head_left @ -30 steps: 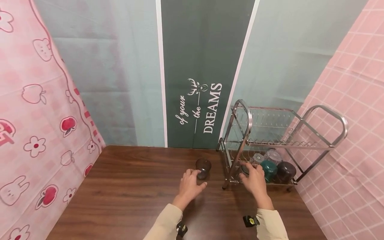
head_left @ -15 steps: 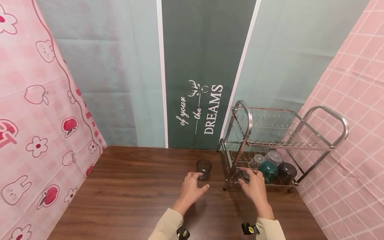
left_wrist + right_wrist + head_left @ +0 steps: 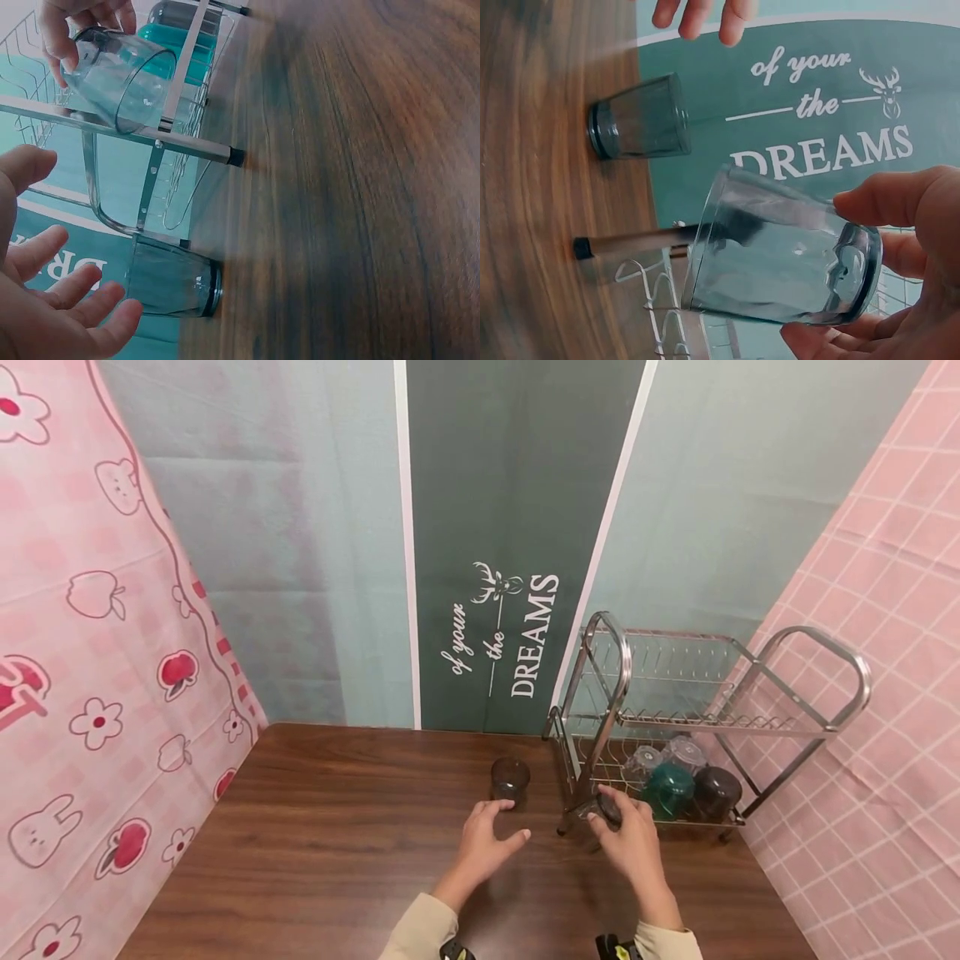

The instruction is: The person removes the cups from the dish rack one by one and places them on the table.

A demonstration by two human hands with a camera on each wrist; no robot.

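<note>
My right hand [image 3: 632, 842] holds a smoky clear drinking glass [image 3: 780, 255] by its thick base, thumb on one side and fingers on the other. The glass is tilted, mouth downward, at the front left corner of the metal rack [image 3: 626, 693]. A second tinted glass [image 3: 511, 779] stands upright on the table, left of the rack. Just in front of that glass is my left hand [image 3: 482, 845], its fingers spread and holding nothing. In the left wrist view a gap shows between the left fingers [image 3: 112, 330] and the rack.
On the rack's lower shelf sit upturned cups: a teal cup [image 3: 669, 790], a dark cup [image 3: 716, 793] and clear ones [image 3: 684, 752]. The upper shelf has wire slots. A brown wooden table [image 3: 337, 843] extends left, with a pink curtain [image 3: 112, 652] beyond it.
My right hand has drawn the glass from the rack's lower shelf leftward and toward me. My left hand has pulled back slightly from the standing glass.
</note>
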